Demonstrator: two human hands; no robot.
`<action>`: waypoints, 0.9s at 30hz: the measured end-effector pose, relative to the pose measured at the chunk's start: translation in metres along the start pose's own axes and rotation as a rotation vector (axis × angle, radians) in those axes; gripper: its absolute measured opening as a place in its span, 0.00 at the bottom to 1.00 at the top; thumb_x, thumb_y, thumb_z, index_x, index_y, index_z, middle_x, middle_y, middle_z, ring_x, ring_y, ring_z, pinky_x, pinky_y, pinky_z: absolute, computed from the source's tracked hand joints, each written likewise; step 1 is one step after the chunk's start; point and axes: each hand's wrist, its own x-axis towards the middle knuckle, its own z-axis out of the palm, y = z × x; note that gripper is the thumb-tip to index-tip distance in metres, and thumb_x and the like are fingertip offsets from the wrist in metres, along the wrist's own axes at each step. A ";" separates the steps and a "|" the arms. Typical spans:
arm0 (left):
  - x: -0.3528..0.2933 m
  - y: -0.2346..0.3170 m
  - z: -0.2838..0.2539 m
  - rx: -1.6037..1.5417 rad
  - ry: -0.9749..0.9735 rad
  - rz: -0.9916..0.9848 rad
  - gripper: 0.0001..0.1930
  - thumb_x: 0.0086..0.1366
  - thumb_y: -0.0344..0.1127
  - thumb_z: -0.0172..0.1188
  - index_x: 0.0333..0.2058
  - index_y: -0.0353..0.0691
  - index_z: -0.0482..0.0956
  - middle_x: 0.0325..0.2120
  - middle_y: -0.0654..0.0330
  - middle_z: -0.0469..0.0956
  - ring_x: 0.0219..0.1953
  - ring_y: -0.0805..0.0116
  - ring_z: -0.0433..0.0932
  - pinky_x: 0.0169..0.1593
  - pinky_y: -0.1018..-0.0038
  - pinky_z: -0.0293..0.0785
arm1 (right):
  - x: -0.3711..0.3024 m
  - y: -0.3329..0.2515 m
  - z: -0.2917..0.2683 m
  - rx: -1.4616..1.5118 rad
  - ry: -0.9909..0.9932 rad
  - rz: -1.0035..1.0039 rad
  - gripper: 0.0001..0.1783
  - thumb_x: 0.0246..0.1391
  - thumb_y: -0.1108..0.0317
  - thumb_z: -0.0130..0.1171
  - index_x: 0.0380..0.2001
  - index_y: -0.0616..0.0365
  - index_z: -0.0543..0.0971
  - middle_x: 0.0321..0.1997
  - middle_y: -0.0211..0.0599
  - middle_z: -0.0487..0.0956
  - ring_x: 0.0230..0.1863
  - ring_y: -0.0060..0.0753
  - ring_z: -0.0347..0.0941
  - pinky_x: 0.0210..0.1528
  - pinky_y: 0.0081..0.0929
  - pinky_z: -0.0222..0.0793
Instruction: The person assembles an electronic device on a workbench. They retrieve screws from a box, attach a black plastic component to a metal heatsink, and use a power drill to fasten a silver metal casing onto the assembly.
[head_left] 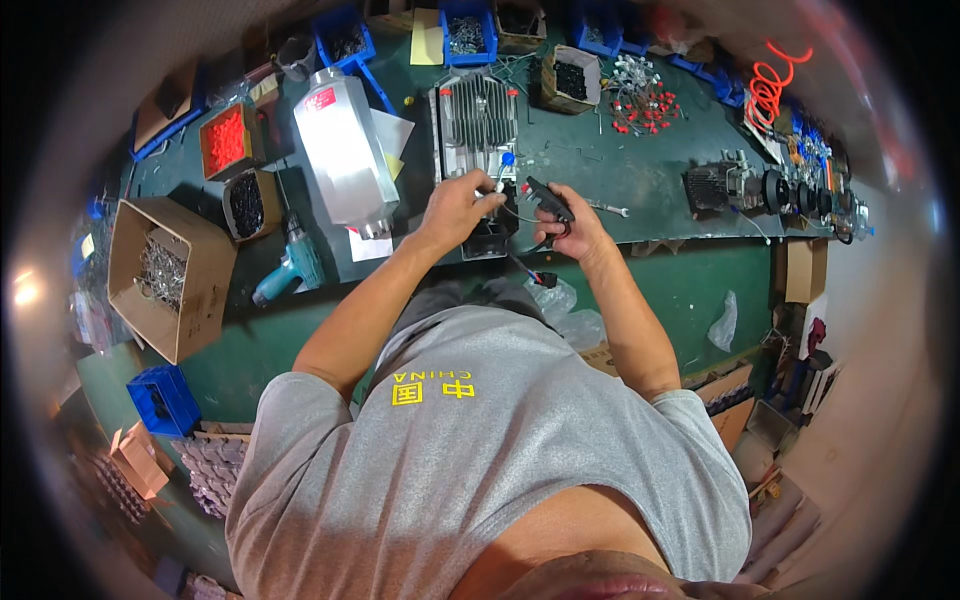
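Observation:
A grey finned metal housing (478, 118) lies on the green workbench (620, 170) in front of me, with a black box-shaped part (490, 238) at its near end. My left hand (455, 205) rests on that near end, its fingers pinching thin wires beside a small blue piece (508, 158). My right hand (573, 225) is closed around a black hand tool (548, 198) whose tip points toward the wires. A dark cable with a small connector (545, 279) hangs off the bench edge below my hands.
A silver metal casing (345, 150) and a teal power drill (290, 265) lie to the left. Cardboard boxes (165, 275) and blue bins (468, 35) hold small parts. Red-capped pieces (640, 100) are scattered at the back right, near black motor-like units (715, 185) and an orange coiled hose (770, 85).

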 end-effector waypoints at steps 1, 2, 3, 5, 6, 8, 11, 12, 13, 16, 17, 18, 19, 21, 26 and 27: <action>-0.001 -0.001 0.002 -0.044 -0.025 0.002 0.12 0.63 0.35 0.69 0.39 0.33 0.79 0.24 0.56 0.78 0.26 0.68 0.74 0.32 0.68 0.70 | 0.002 0.002 0.000 0.017 0.000 0.012 0.17 0.68 0.50 0.51 0.35 0.52 0.74 0.19 0.26 0.65 0.15 0.20 0.57 0.31 0.33 0.67; -0.002 -0.001 0.005 -0.087 -0.050 0.005 0.12 0.64 0.34 0.69 0.39 0.32 0.78 0.21 0.59 0.76 0.24 0.76 0.71 0.30 0.72 0.68 | 0.004 0.005 0.000 0.033 0.000 0.023 0.17 0.68 0.50 0.50 0.36 0.52 0.74 0.19 0.26 0.65 0.15 0.20 0.57 0.31 0.33 0.67; -0.003 0.002 0.007 -0.119 -0.050 0.029 0.11 0.63 0.33 0.69 0.38 0.32 0.78 0.23 0.60 0.76 0.24 0.78 0.70 0.30 0.74 0.69 | 0.007 0.007 0.000 0.050 0.000 0.034 0.17 0.68 0.50 0.50 0.37 0.52 0.74 0.19 0.26 0.65 0.15 0.20 0.57 0.31 0.33 0.67; -0.002 -0.001 0.015 -0.190 -0.035 0.075 0.11 0.63 0.32 0.69 0.38 0.32 0.78 0.24 0.60 0.77 0.24 0.77 0.71 0.31 0.74 0.70 | 0.011 0.012 0.000 0.072 -0.024 0.049 0.17 0.69 0.50 0.49 0.38 0.53 0.74 0.20 0.25 0.65 0.15 0.19 0.57 0.32 0.34 0.68; -0.002 -0.002 0.016 -0.226 -0.027 0.098 0.11 0.63 0.32 0.69 0.38 0.32 0.79 0.24 0.59 0.77 0.24 0.77 0.71 0.31 0.75 0.70 | 0.012 0.014 0.003 0.083 -0.036 0.057 0.17 0.69 0.50 0.48 0.39 0.53 0.74 0.20 0.25 0.65 0.15 0.19 0.57 0.32 0.34 0.68; -0.002 -0.006 0.016 -0.123 -0.030 0.084 0.11 0.63 0.35 0.69 0.38 0.34 0.80 0.28 0.54 0.82 0.29 0.64 0.80 0.35 0.68 0.75 | 0.013 0.018 0.007 0.067 -0.027 0.040 0.18 0.69 0.51 0.47 0.39 0.54 0.74 0.20 0.25 0.65 0.15 0.19 0.56 0.33 0.34 0.69; -0.002 -0.008 0.016 -0.055 -0.025 0.096 0.11 0.63 0.32 0.69 0.39 0.32 0.79 0.28 0.56 0.82 0.27 0.71 0.79 0.33 0.71 0.75 | 0.010 0.019 0.017 0.043 -0.003 0.017 0.18 0.70 0.51 0.47 0.38 0.54 0.75 0.20 0.25 0.65 0.14 0.19 0.55 0.33 0.34 0.68; -0.002 -0.005 0.014 -0.037 -0.026 0.094 0.11 0.63 0.33 0.69 0.39 0.32 0.80 0.28 0.55 0.83 0.28 0.70 0.80 0.34 0.71 0.76 | 0.009 0.019 0.019 0.038 0.007 0.009 0.18 0.70 0.51 0.47 0.37 0.54 0.75 0.20 0.25 0.65 0.14 0.19 0.55 0.33 0.34 0.68; -0.001 -0.003 0.012 -0.020 -0.027 0.092 0.11 0.62 0.33 0.69 0.39 0.32 0.80 0.29 0.54 0.83 0.28 0.68 0.81 0.34 0.70 0.76 | 0.009 0.019 0.019 0.039 0.011 0.011 0.18 0.70 0.51 0.47 0.37 0.54 0.75 0.20 0.25 0.65 0.14 0.19 0.55 0.32 0.33 0.67; 0.000 0.004 0.007 0.028 -0.039 0.103 0.11 0.63 0.34 0.69 0.39 0.33 0.81 0.29 0.53 0.83 0.28 0.64 0.82 0.35 0.68 0.77 | 0.009 0.018 0.021 0.051 0.025 0.010 0.18 0.70 0.51 0.47 0.36 0.54 0.75 0.20 0.25 0.64 0.14 0.18 0.54 0.31 0.33 0.66; 0.000 0.003 0.007 0.025 -0.044 0.101 0.11 0.63 0.35 0.69 0.39 0.34 0.81 0.29 0.52 0.83 0.28 0.64 0.83 0.35 0.68 0.77 | 0.009 0.018 0.023 0.059 0.030 0.003 0.18 0.70 0.52 0.47 0.35 0.54 0.75 0.19 0.25 0.64 0.14 0.18 0.53 0.31 0.32 0.66; 0.000 0.003 0.007 0.022 -0.049 0.100 0.11 0.63 0.35 0.69 0.38 0.34 0.81 0.29 0.52 0.83 0.29 0.63 0.83 0.35 0.68 0.77 | 0.009 0.018 0.024 0.067 0.035 -0.005 0.18 0.70 0.52 0.47 0.35 0.54 0.75 0.19 0.25 0.64 0.13 0.18 0.53 0.31 0.32 0.65; 0.001 0.003 0.007 0.019 -0.054 0.099 0.11 0.63 0.36 0.69 0.38 0.34 0.81 0.29 0.52 0.83 0.29 0.62 0.83 0.35 0.68 0.77 | 0.009 0.017 0.023 0.058 0.038 -0.005 0.18 0.70 0.51 0.47 0.35 0.54 0.76 0.19 0.24 0.65 0.14 0.18 0.54 0.31 0.32 0.65; 0.000 0.004 0.007 0.025 -0.042 0.112 0.11 0.63 0.35 0.69 0.38 0.35 0.81 0.30 0.52 0.83 0.29 0.62 0.83 0.36 0.68 0.77 | 0.011 0.017 0.022 0.041 0.043 -0.004 0.19 0.70 0.51 0.46 0.36 0.54 0.76 0.19 0.24 0.65 0.14 0.18 0.54 0.31 0.33 0.66; 0.002 0.003 0.008 0.032 -0.037 0.125 0.11 0.62 0.37 0.68 0.38 0.36 0.81 0.30 0.52 0.83 0.32 0.57 0.83 0.38 0.65 0.77 | 0.012 0.017 0.020 0.019 0.013 0.019 0.19 0.71 0.51 0.44 0.40 0.54 0.76 0.19 0.25 0.65 0.15 0.20 0.56 0.31 0.34 0.68; 0.002 0.003 0.009 0.013 -0.038 0.119 0.11 0.62 0.38 0.67 0.37 0.37 0.81 0.31 0.52 0.83 0.34 0.53 0.83 0.38 0.62 0.76 | 0.012 0.018 0.019 0.023 0.000 0.022 0.19 0.71 0.51 0.44 0.40 0.54 0.76 0.19 0.25 0.66 0.15 0.21 0.57 0.31 0.35 0.68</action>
